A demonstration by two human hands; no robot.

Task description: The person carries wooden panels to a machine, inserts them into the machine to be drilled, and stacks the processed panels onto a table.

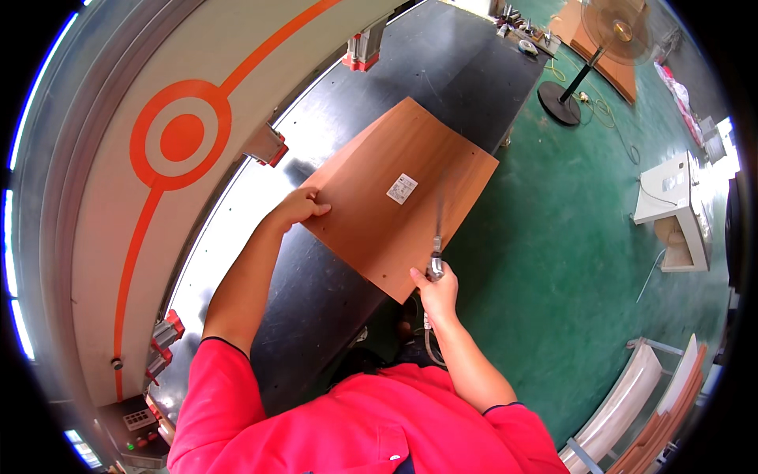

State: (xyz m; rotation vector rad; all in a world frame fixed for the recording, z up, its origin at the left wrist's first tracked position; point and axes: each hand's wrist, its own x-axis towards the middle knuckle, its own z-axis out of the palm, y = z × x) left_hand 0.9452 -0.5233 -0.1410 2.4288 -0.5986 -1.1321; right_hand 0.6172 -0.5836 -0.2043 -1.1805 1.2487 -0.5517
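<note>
A brown wood-grain panel (371, 189) lies flat on the black table, its right part jutting past the table edge. A small white label (402, 189) is stuck near its middle, and small holes show near its corners. My left hand (298, 207) grips the panel's left edge, thumb on top; some fingers are hidden. At the near right edge, my right hand (439, 292) is closed around an air blow gun (435, 267). The gun's thin nozzle points away over the panel and looks blurred. A hose (429, 340) hangs below that hand.
A beige machine beam (103, 213) with red-tipped clamps (272, 148) runs along the left of the black table (466, 55). Tools lie at the table's far end. A pedestal fan (559, 103), a white cabinet (667, 189) and a rack of panels (632, 395) stand on the green floor.
</note>
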